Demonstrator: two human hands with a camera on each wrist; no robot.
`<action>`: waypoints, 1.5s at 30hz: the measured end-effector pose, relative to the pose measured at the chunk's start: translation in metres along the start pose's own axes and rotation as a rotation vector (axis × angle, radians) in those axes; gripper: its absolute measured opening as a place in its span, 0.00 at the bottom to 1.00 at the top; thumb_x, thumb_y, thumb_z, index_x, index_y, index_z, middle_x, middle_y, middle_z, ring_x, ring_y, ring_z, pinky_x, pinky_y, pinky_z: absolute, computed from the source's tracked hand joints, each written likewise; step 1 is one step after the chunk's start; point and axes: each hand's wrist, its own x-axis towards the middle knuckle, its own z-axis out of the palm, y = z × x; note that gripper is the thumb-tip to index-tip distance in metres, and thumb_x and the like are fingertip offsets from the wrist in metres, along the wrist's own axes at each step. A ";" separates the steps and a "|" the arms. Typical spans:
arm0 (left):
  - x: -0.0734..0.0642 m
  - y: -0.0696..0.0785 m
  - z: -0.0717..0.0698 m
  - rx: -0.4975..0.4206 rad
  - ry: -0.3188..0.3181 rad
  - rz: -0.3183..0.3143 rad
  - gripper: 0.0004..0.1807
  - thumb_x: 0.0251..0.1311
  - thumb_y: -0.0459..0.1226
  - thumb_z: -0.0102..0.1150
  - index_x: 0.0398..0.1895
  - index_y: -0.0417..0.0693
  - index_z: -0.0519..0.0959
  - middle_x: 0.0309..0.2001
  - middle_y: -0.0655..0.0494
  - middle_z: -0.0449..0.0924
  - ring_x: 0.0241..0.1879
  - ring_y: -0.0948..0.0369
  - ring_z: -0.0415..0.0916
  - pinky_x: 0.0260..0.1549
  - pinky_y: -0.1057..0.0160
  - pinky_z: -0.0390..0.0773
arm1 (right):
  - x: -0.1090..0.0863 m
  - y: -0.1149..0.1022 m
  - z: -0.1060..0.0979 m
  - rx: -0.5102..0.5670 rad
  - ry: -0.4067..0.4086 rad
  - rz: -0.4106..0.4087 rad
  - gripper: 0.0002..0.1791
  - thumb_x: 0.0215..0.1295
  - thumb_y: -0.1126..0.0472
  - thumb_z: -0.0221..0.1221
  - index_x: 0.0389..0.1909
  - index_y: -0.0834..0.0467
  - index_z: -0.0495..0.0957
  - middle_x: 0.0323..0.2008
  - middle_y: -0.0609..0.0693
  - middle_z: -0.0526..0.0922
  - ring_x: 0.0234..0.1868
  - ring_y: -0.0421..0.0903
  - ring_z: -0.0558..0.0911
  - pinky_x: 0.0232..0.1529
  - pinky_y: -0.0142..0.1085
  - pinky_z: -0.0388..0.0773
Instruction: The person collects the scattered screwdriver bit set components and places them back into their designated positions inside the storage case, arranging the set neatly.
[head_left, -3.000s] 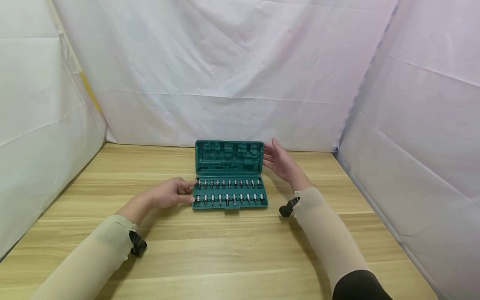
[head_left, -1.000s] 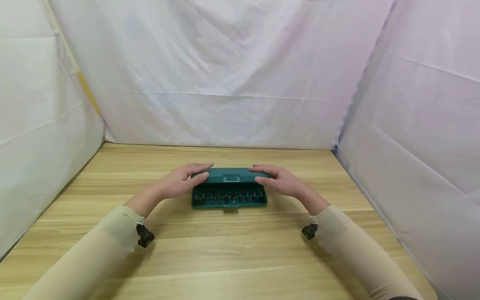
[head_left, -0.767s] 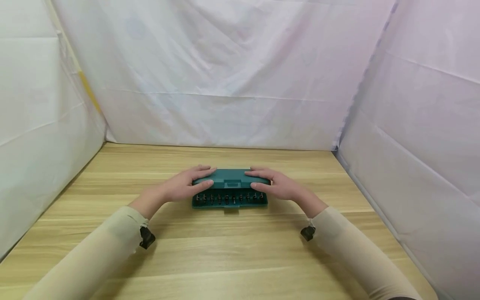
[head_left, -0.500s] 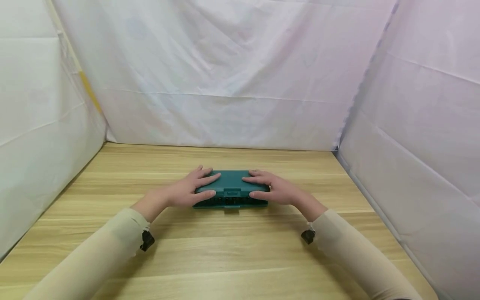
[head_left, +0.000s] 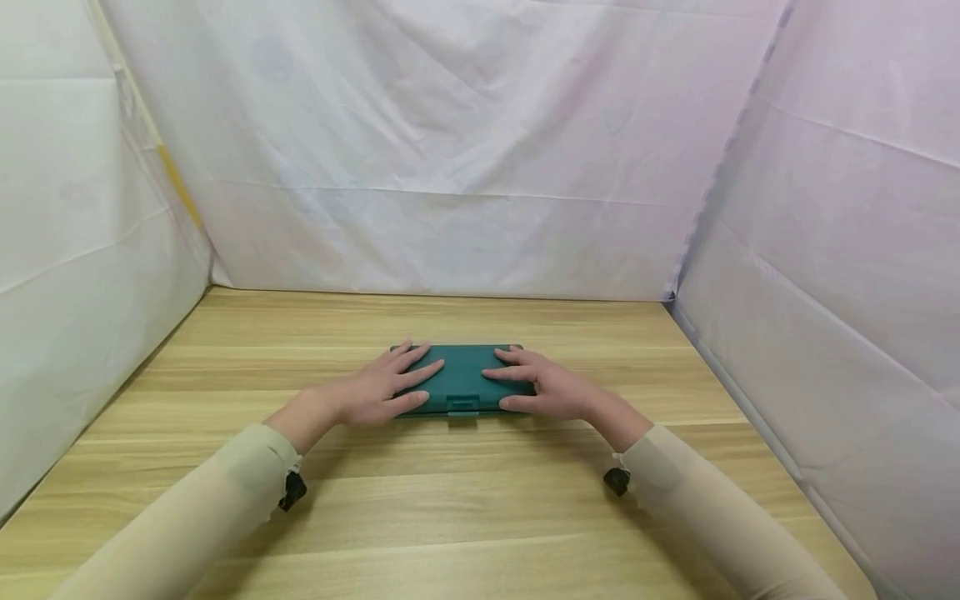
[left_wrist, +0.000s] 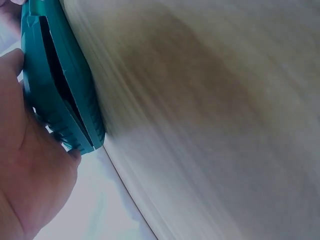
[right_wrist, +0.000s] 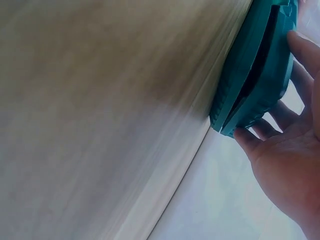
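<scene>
A green plastic bit-set case [head_left: 463, 372] lies on the table with its lid almost down. In both wrist views a narrow dark gap runs between the lid and the base [left_wrist: 82, 97]. My left hand [head_left: 377, 390] rests with spread fingers on the left part of the lid. On the right part, my right hand [head_left: 553, 386] presses with its fingers extended and its thumb near the front edge. The latch [head_left: 462, 413] at the front middle sticks out flat, not fastened. The bits inside are hidden by the lid.
The case sits towards the back of a wood-grain table [head_left: 450, 500]. White cloth [head_left: 450, 150] hangs behind it and along both sides. Small black wrist cameras [head_left: 617, 481] are strapped under both cuffs.
The lid, upright at first with rows of bits showing, has swung forward and down over the base. Both hands moved onto its top and came down with it.
</scene>
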 end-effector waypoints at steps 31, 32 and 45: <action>-0.003 -0.004 0.003 0.059 -0.019 -0.030 0.35 0.89 0.58 0.37 0.92 0.65 0.49 0.92 0.48 0.34 0.90 0.39 0.26 0.83 0.27 0.40 | 0.021 -0.017 0.008 -0.184 0.010 -0.006 0.49 0.70 0.31 0.69 0.87 0.37 0.61 0.91 0.57 0.47 0.90 0.66 0.47 0.84 0.69 0.50; -0.003 -0.004 0.003 0.063 -0.017 -0.031 0.35 0.89 0.58 0.37 0.92 0.65 0.49 0.92 0.49 0.33 0.90 0.39 0.26 0.83 0.27 0.40 | 0.025 -0.019 0.010 -0.207 0.003 -0.004 0.51 0.69 0.30 0.69 0.88 0.36 0.59 0.91 0.58 0.46 0.90 0.67 0.45 0.84 0.70 0.47; -0.003 -0.004 0.004 0.070 -0.010 -0.029 0.36 0.88 0.59 0.36 0.92 0.65 0.48 0.92 0.49 0.33 0.90 0.39 0.26 0.83 0.27 0.40 | 0.042 -0.031 0.017 -0.228 -0.017 0.061 0.47 0.70 0.24 0.63 0.87 0.26 0.57 0.92 0.52 0.43 0.91 0.66 0.39 0.82 0.75 0.36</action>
